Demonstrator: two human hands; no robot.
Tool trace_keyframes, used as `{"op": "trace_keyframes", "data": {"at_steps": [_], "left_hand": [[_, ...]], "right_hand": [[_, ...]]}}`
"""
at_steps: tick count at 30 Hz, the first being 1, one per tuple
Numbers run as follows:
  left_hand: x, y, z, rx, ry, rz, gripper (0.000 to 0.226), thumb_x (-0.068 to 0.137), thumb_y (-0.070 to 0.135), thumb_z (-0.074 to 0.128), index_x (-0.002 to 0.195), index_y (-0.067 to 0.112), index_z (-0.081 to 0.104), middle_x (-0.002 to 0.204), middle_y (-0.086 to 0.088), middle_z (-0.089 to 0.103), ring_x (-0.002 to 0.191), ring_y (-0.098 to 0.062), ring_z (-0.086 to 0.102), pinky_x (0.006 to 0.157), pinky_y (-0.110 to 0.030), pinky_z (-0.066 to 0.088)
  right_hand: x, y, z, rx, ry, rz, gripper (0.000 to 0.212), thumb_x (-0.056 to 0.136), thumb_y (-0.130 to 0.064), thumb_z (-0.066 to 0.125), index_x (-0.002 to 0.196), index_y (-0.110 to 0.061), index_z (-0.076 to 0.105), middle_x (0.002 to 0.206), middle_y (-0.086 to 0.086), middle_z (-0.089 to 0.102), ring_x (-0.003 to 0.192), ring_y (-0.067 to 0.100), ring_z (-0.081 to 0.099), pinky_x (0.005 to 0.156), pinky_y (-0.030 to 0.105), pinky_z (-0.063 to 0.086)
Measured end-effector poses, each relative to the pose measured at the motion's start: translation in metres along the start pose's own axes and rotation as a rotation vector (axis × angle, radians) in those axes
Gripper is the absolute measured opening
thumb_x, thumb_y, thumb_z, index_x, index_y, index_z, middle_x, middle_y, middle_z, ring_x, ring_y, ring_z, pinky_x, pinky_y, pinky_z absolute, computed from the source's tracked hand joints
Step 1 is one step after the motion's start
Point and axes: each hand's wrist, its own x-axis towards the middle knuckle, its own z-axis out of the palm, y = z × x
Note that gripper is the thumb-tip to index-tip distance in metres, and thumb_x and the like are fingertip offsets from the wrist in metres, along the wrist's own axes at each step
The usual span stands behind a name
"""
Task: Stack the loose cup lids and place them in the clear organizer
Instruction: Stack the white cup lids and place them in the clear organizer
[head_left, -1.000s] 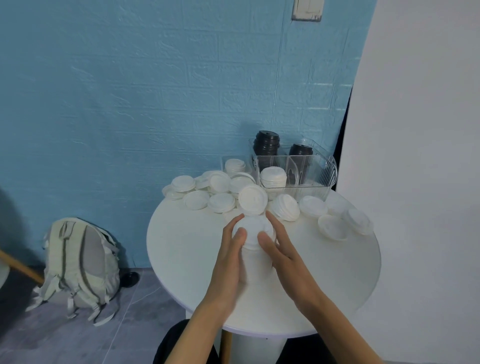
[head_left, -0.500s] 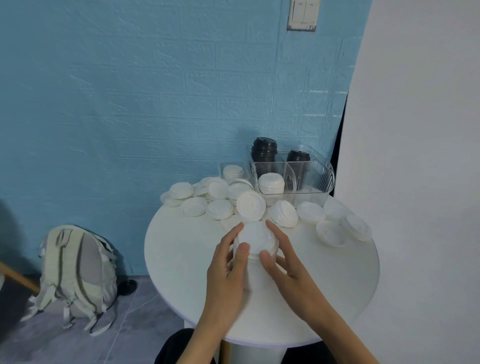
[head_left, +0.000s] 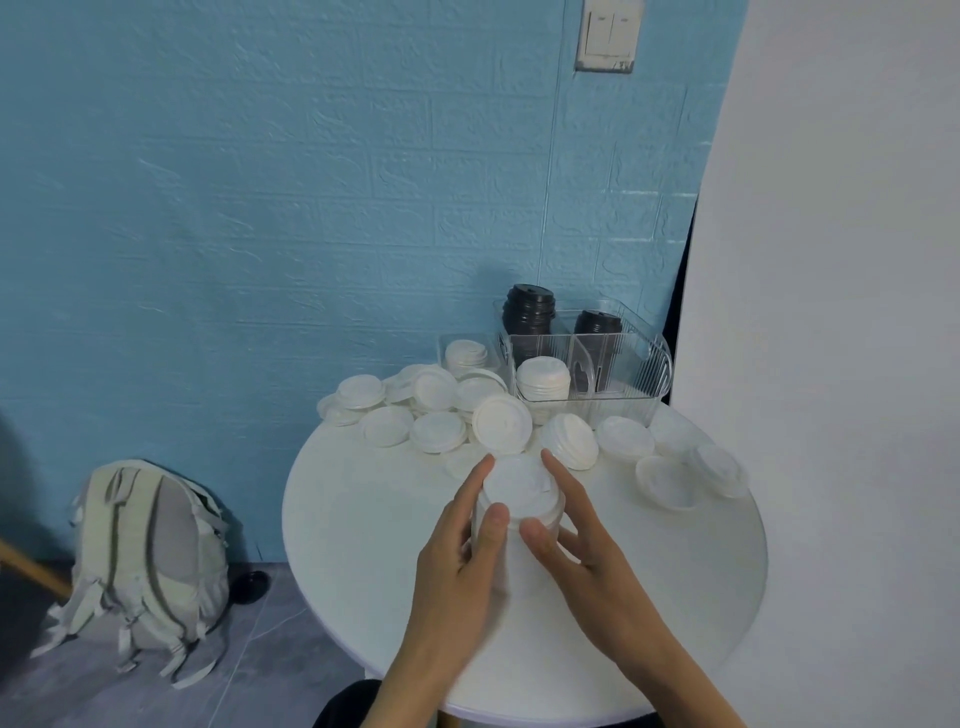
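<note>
On the table (head_left: 363, 519), lid stack (head_left: 519, 499) between both hands' grip.

A single head-worn camera gives the only view, so no scene is shared between views; it looks forward and down from above the near edge of the round white bench (head_left: 374, 561); the wide angle bends the straight lines of the blue wall (head_left: 260, 208) at the far side; the two forearms enter from the bottom edge, close to the lens; the clear organizer (head_left: 639, 374) stands at the far right of the bench; the floor and a backpack (head_left: 150, 561) show at the lower left.
</note>
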Motion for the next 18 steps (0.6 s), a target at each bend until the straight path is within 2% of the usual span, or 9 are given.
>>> {"op": "trace_keyframes", "data": {"at_steps": [3,5,7,9,12,14,16,18], "left_hand": [[0.013,0.004,0.007,-0.02,0.001,0.011,0.049,0.085,0.064,0.049,0.134,0.064,0.05,0.142,0.034,0.052,0.135,-0.002,0.051,0.102,-0.004,0.038],[0.028,0.009,0.011,-0.03,-0.002,0.029,0.046,0.09,0.063,0.052,0.136,0.062,0.05,0.145,0.029,0.053,0.135,-0.002,0.052,0.106,-0.011,0.041],[0.048,0.02,0.016,-0.039,-0.018,0.071,0.042,0.099,0.056,0.055,0.141,0.057,0.049,0.146,0.028,0.053,0.134,0.0,0.052,0.11,-0.02,0.043],[0.071,0.033,0.023,-0.057,-0.038,0.108,0.041,0.104,0.045,0.053,0.144,0.053,0.048,0.147,0.028,0.052,0.132,0.003,0.052,0.11,-0.023,0.044],[0.111,0.052,0.037,-0.082,-0.061,0.13,0.041,0.106,0.042,0.049,0.146,0.051,0.047,0.146,0.025,0.05,0.127,0.01,0.05,0.109,-0.019,0.044],[0.137,0.06,0.045,-0.05,-0.076,0.149,0.04,0.107,0.044,0.046,0.145,0.053,0.044,0.146,0.022,0.049,0.131,0.002,0.049,0.112,-0.025,0.042],[0.161,0.063,0.052,-0.023,-0.102,0.179,0.04,0.108,0.043,0.044,0.147,0.051,0.041,0.148,0.017,0.049,0.133,-0.004,0.047,0.112,-0.027,0.04],[0.181,0.062,0.057,0.04,-0.107,0.211,0.041,0.109,0.042,0.041,0.149,0.046,0.039,0.149,0.012,0.05,0.132,-0.007,0.048,0.11,-0.028,0.041]], "right_hand": [[0.011,-0.003,-0.006,-0.005,0.009,-0.016,0.062,0.09,-0.042,0.06,0.145,-0.056,0.033,0.122,-0.053,0.052,0.121,-0.012,0.056,0.091,0.006,0.045],[0.023,-0.008,-0.013,0.004,0.028,-0.032,0.064,0.09,-0.042,0.061,0.146,-0.054,0.035,0.127,-0.048,0.054,0.123,-0.008,0.058,0.098,0.013,0.049],[0.039,-0.014,-0.022,0.012,0.055,-0.056,0.065,0.09,-0.039,0.063,0.149,-0.05,0.036,0.137,-0.032,0.057,0.125,0.0,0.06,0.102,0.023,0.051],[0.062,-0.023,-0.034,0.014,0.074,-0.081,0.064,0.092,-0.038,0.063,0.15,-0.047,0.037,0.143,-0.019,0.056,0.124,0.005,0.062,0.1,0.026,0.054],[0.101,-0.042,-0.051,-0.031,0.087,-0.113,0.056,0.099,-0.033,0.061,0.148,-0.045,0.037,0.14,-0.025,0.051,0.116,-0.006,0.061,0.095,0.021,0.054],[0.127,-0.049,-0.064,-0.062,0.076,-0.118,0.052,0.101,-0.032,0.06,0.145,-0.046,0.036,0.135,-0.028,0.05,0.116,-0.012,0.056,0.102,0.026,0.051],[0.15,-0.049,-0.076,-0.105,0.067,-0.109,0.054,0.098,-0.046,0.063,0.145,-0.048,0.036,0.139,-0.026,0.05,0.128,-0.002,0.053,0.111,0.041,0.047],[0.169,-0.045,-0.087,-0.158,0.047,-0.098,0.069,0.087,-0.066,0.064,0.147,-0.051,0.033,0.147,-0.019,0.047,0.136,0.01,0.05,0.113,0.051,0.045]]}}
